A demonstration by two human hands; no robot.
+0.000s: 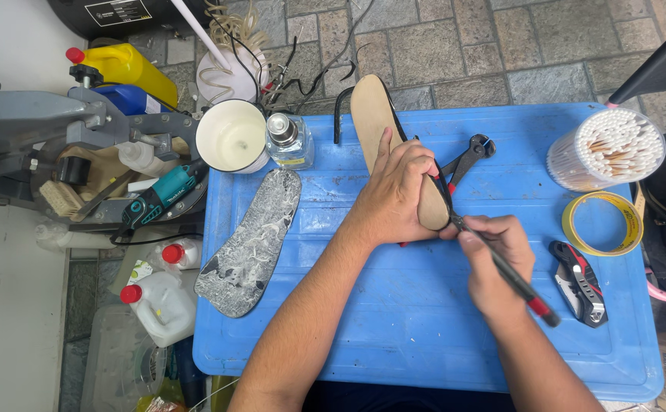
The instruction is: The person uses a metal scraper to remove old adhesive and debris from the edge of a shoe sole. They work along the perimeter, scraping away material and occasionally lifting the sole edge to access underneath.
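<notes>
Clasping the tan insole (371, 122), left hand (397, 194); right hand (497, 263) apparently grips a knife (500, 267) at its edge

tan shoe sole (371, 122) with black edging — lying lengthwise on the blue lid, near end held; slim black, red-tipped tool (504, 268) touching its edge.

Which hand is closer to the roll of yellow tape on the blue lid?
The right hand. It works a thin tool at the heel of the tan insole, just left of the yellow tape roll. The left hand presses on the insole, farther left of the tape.
</notes>
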